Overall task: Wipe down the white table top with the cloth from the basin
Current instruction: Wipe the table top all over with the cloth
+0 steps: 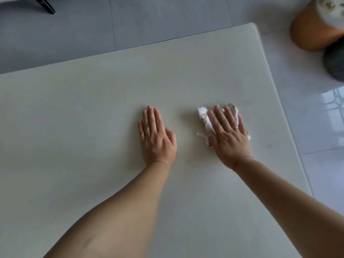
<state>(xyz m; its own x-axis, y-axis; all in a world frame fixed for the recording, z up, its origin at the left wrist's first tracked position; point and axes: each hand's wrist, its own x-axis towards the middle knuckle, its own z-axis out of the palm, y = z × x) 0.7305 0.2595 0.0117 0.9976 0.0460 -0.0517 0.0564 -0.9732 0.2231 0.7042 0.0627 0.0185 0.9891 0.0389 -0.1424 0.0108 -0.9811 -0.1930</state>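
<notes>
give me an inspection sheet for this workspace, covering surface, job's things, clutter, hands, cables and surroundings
surface: smooth white table top, its far and right edges in view
job's things: crumpled white cloth with yellow print lies on the table under the right hand; basin not in view
clutter: nothing seen
grippers: left hand flat on the bare table, fingers straight; right hand flat, pressing the cloth; a gold ring on each
cables: nothing seen
surroundings: glossy grey floor tiles; blurred round orange-brown object and dark striped round object beyond the table's far right corner; black furniture leg far left
</notes>
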